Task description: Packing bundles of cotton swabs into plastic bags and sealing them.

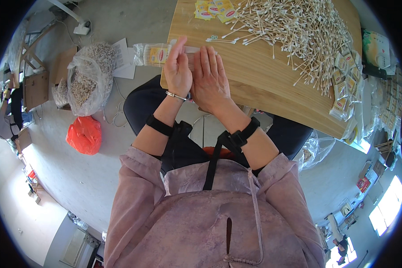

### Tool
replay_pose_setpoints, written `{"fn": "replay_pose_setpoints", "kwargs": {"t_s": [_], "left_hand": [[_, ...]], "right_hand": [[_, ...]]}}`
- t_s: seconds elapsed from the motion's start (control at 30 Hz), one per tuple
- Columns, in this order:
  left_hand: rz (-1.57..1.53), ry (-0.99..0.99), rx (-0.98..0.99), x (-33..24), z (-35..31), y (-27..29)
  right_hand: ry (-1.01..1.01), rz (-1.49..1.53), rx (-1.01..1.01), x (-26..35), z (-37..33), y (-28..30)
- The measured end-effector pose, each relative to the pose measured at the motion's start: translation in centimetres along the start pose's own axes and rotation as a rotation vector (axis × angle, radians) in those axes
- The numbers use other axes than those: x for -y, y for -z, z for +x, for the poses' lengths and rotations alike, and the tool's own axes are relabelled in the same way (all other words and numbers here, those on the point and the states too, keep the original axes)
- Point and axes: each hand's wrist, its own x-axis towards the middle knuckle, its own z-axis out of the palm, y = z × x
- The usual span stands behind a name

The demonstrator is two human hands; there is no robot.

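Note:
A clear plastic packet of cotton swabs [157, 55] with a yellow label lies across the table's left edge, its crinkled end jutting past it. My left hand [179, 70] stands on its edge over the packet, fingers stretched upward and thumb alongside. Right beside it, my right hand [210, 79] is flat, palm down, with straight fingers covering the packet's other end. Part of the packet shows between the two hands; what lies under the right palm is hidden. Just beyond the fingertips are a few loose swabs [221, 41].
A big heap of cotton swabs [295, 27] covers the far right of the wooden table [254, 85]. Yellow label cards [214, 9] lie at the far edge; filled packets [346, 80] pile at the right. On the floor sit a clear bag [87, 82] and a red bag [84, 135].

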Motion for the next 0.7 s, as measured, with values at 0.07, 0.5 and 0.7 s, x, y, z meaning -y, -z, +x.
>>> {"fn": "replay_pose_setpoints", "kwargs": {"t_s": [0.07, 0.5, 0.7], "left_hand": [[-0.067, 0.041, -0.028, -0.44, 0.27, -0.19], [-0.067, 0.000, -0.016, 0.19, 0.30, 0.18], [-0.008, 0.008, 0.023, -0.06, 0.13, 0.34]], "right_hand": [[-0.010, -0.005, -0.008, -0.32, -0.29, -0.27], [-0.038, -0.017, -0.042, -0.04, 0.14, -0.79], [-0.053, -0.005, -0.027, 0.37, -0.31, -0.94]]}}
